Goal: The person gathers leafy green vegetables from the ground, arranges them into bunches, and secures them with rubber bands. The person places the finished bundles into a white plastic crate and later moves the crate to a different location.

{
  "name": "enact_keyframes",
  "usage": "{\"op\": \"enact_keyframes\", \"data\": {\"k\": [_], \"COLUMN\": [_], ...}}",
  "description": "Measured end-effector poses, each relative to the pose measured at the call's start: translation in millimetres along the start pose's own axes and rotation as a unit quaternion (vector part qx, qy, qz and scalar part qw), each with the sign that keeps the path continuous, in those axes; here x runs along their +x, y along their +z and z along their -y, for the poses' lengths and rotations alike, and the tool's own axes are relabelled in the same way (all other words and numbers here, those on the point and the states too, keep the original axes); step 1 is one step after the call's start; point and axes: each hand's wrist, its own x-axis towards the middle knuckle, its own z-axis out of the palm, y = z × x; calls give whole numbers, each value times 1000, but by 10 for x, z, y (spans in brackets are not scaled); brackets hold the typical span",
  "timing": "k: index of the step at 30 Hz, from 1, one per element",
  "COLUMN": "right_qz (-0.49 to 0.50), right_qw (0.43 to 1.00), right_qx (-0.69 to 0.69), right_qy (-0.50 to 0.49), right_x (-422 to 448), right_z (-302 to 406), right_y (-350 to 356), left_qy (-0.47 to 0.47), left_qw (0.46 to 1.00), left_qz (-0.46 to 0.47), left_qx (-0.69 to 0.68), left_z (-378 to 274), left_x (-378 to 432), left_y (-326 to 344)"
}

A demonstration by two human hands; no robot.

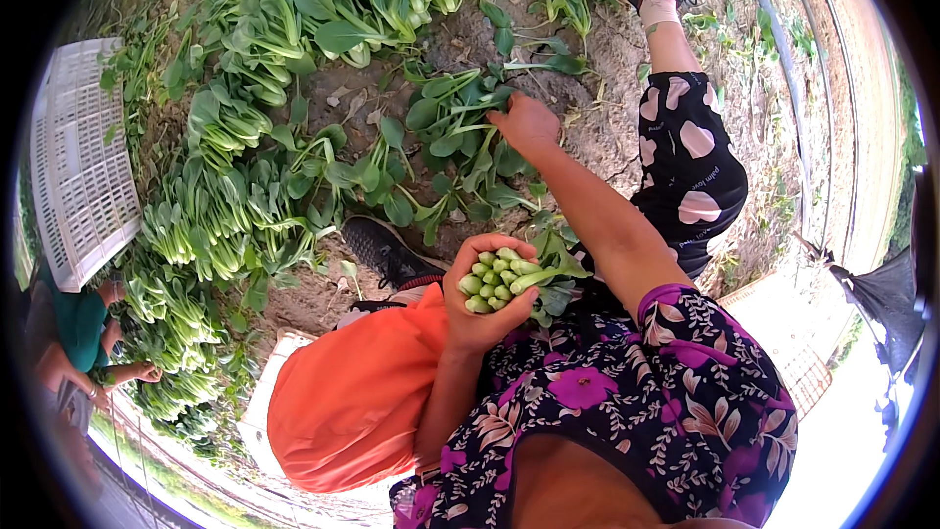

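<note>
My left hand (488, 294) is wrapped around a bundle of bok choy (503, 281), held in front of my torso. The pale cut stem ends face up towards me, and the leaves hang out on the right side. Further forward, my right hand (527, 121) reaches down to loose bok choy plants (448, 114) lying on the soil. Its fingers are bent and touch the leaves and stems. The fingertips are partly hidden, so whether they grip a plant is unclear.
Rows of piled bok choy (235, 213) curve along the left and far side. A white plastic crate (84, 162) stands tilted at left, near another person's hand (147, 371). Orange cloth (360, 397) lies beside my left forearm. My shoes (382, 250) rest on bare soil (609, 117).
</note>
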Motion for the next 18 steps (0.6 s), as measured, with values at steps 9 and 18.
{"op": "enact_keyframes", "data": {"k": [9,18], "right_qz": [355,55], "right_qw": [880,985], "right_qx": [194,-17], "right_qy": [-250,-161], "right_x": [-681,-93], "right_z": [-283,-121], "right_y": [-476,-672], "left_qy": [47,51], "left_qw": [999,998], "left_qz": [10,-7], "left_qx": [14,32], "left_z": [-3,42], "left_x": [-50,-24], "left_y": [-87,-120]}}
